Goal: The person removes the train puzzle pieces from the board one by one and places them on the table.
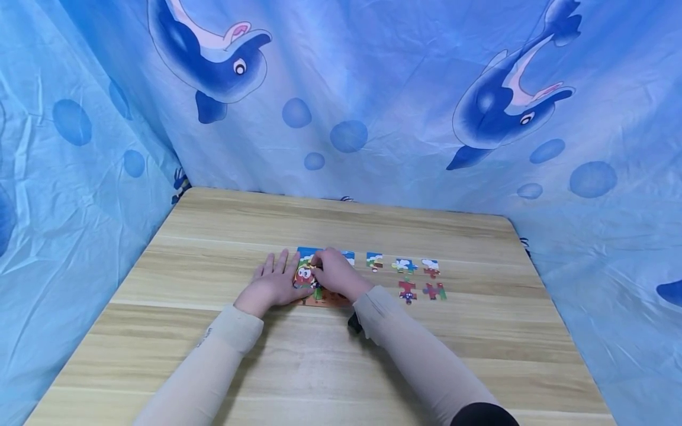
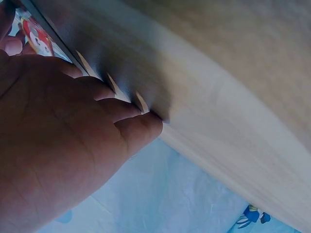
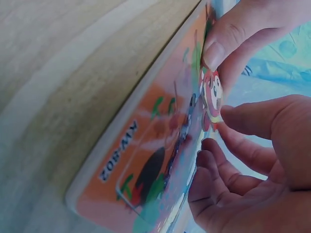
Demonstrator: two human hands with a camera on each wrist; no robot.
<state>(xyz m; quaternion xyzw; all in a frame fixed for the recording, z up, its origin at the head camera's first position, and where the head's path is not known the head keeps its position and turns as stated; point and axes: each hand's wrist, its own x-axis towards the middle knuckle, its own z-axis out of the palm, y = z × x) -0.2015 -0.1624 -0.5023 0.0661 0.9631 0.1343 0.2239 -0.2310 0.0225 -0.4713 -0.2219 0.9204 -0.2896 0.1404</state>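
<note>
A jigsaw board (image 1: 306, 302) with an orange lower border and a blue top edge lies on the table under both hands. My left hand (image 1: 274, 285) rests along its left side with fingers spread straight on the wood; the thumb (image 3: 214, 54) reaches over onto the board. In the right wrist view, my right hand (image 3: 252, 145) pinches a puzzle piece (image 3: 213, 92) with a red, big-eyed cartoon face between thumb and index finger, close over the board. The left thumb touches the upper end of this piece. From the head view, my right hand hides much of the board's middle.
Several loose puzzle pieces lie right of the board: a sky piece (image 1: 375, 261), a blue-and-white piece (image 1: 405, 265) and red ones, including a red piece (image 1: 407, 291). A small black object (image 1: 354, 323) shows by the right cuff. Blue dolphin-print curtains (image 1: 341, 142) surround the wooden table (image 1: 213, 248).
</note>
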